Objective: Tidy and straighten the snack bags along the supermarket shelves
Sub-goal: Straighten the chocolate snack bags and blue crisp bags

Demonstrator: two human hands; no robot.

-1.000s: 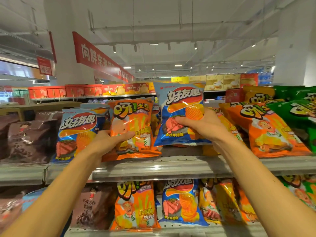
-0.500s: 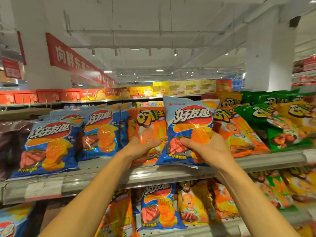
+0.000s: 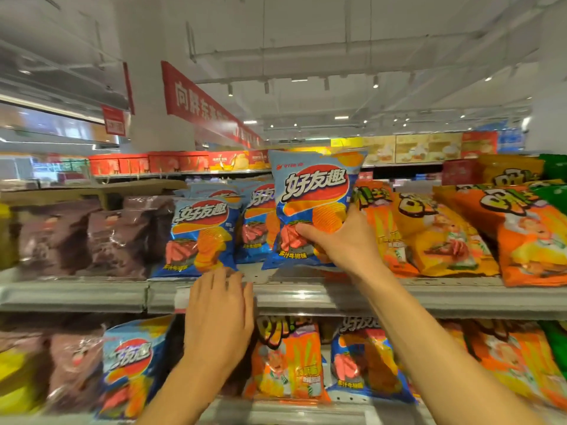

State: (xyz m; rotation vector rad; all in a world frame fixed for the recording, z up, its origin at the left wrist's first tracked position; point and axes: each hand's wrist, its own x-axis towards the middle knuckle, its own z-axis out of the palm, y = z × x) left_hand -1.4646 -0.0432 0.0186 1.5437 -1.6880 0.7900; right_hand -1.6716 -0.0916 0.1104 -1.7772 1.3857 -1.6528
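Note:
My right hand (image 3: pixel 345 240) grips a blue chip bag (image 3: pixel 313 197) by its lower right part and holds it upright just above the upper shelf (image 3: pixel 306 294), beside two other blue bags (image 3: pixel 201 234). My left hand (image 3: pixel 219 317) is spread flat with straight fingers in front of the shelf's front rail and holds nothing. Orange bags (image 3: pixel 383 228) stand to the right of the held bag.
Brown bags (image 3: pixel 79 237) fill the upper shelf's left end, with orange, yellow and green bags (image 3: pixel 527 234) at the right. The lower shelf (image 3: pixel 276 409) carries blue, orange and brown bags. Red boxes (image 3: pixel 147 162) line a far shelf.
My left hand let go of the orange bag and dropped to the shelf rail. My right hand carried the blue bag leftward, next to the other blue bags.

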